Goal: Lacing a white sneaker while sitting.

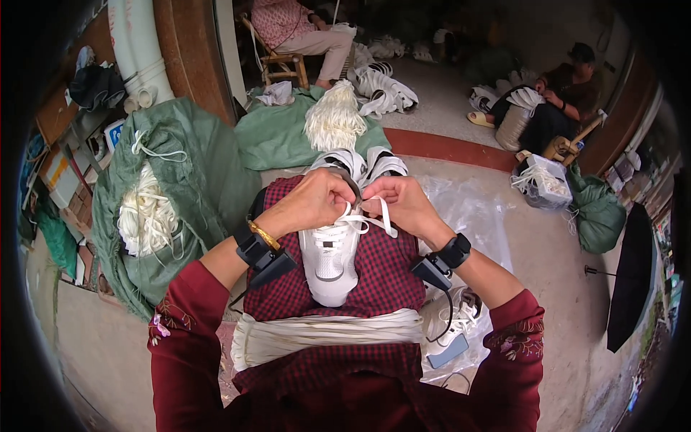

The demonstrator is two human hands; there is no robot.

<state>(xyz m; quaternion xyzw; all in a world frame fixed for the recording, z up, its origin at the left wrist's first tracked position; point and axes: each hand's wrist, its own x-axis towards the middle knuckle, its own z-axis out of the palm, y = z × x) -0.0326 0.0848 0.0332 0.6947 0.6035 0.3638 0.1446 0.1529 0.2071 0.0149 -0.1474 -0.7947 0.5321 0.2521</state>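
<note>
A white sneaker (330, 270) lies on the red-and-black checked cloth (392, 277) over my lap, its toe pointing toward me. At the sneaker's collar my left hand (311, 200) pinches the white shoelace (387, 219), fingers closed. From the other side my right hand (404, 201) also grips the lace between thumb and forefinger. A loop of lace hangs below the right fingers. The lace ends inside both grips are hidden. Across my lap, nearer my body, stretches a thick bundle of white laces (324, 337).
Green sacks (216, 158) stand at the left and ahead, with heaps of white laces (335, 119) on them. Beside my right leg lie more white shoes (457, 317) on clear plastic sheeting (479, 216). Two seated people are farther back. A black umbrella (628, 281) rests at the right.
</note>
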